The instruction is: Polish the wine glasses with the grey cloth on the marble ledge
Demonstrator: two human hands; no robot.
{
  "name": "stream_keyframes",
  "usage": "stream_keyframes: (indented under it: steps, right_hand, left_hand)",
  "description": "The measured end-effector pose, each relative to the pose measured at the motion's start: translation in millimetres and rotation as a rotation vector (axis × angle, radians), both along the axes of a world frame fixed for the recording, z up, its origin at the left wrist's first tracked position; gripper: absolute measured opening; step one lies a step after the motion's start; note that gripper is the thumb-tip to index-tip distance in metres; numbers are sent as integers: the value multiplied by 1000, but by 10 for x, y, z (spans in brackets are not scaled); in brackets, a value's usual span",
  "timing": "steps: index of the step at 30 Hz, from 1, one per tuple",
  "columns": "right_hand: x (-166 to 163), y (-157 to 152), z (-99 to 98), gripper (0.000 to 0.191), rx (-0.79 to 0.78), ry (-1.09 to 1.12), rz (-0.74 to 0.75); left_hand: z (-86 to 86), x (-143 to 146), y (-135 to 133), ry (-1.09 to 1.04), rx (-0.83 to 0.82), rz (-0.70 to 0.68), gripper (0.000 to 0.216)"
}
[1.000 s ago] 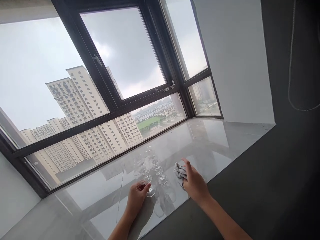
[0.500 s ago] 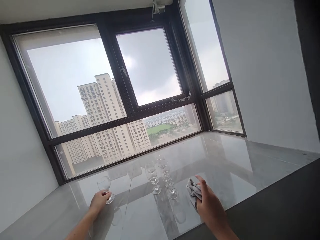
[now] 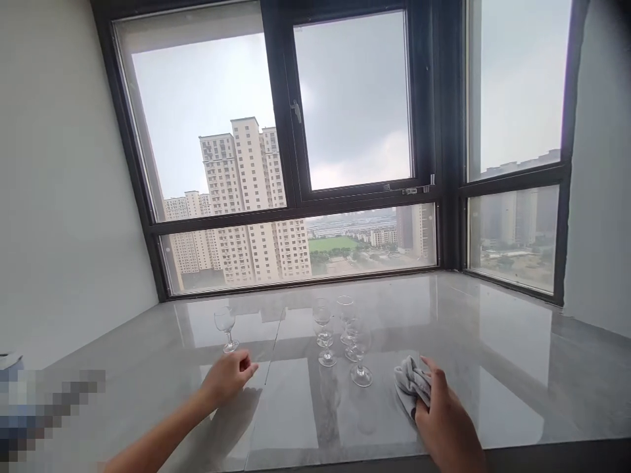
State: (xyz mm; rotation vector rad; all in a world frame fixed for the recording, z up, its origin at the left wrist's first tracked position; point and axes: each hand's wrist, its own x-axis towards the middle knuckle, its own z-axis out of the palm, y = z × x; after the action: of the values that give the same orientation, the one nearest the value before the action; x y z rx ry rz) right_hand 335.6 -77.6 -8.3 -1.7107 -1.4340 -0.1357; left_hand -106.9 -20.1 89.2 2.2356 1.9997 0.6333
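A clear stemmed glass (image 3: 225, 320) stands upright on the left part of the grey glossy ledge (image 3: 280, 420). Just in front of its foot is my left hand (image 3: 227, 378), fingers loosely curled, a small gap between thumb and forefinger, holding nothing. My right hand (image 3: 446, 407) is closed on a crumpled grey cloth (image 3: 411, 381) at the right, its forefinger raised. Between the hands, several similar stemmed glasses stand in a close group, the nearest glass (image 3: 361, 376) in front. Those behind overlap one another.
A dark-framed window (image 3: 290, 210) runs along the back of the ledge, with a side window (image 3: 515, 184) at the right. White walls (image 3: 54, 197) close off both sides. A pixelated patch (image 3: 44, 414) covers something at the lower left. The ledge's front edge lies below my right hand.
My left hand has let go of the stemmed glass and moved away from it to the right. The view has levelled and turned. The cloth stays in my right hand.
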Motion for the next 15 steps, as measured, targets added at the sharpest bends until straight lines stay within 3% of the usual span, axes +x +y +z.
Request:
stream_keyframes:
  steps: [3, 4, 6, 8, 12, 15]
  right_hand:
    - [45, 49, -62, 52, 8, 3, -11]
    - [60, 58, -72, 52, 13, 5, -4]
    - [82, 57, -73, 52, 21, 5, 11]
    - [82, 31, -52, 52, 24, 3, 6]
    - [27, -58, 32, 52, 8, 2, -21]
    - [-1, -106, 94, 53, -7, -7, -24]
  left_hand:
    - [-32, 653, -27, -99, -50, -205, 27]
    - [-44, 867, 12, -142, -78, -260, 39]
    - [-77, 1250, 145, -193, -115, -280, 57]
    - [-124, 1550, 312, -228, -104, -234, 54]
    - [-242, 1875, 571, -273, -114, -223, 17]
    - [-291, 1895, 590, -290, -119, -225, 13]
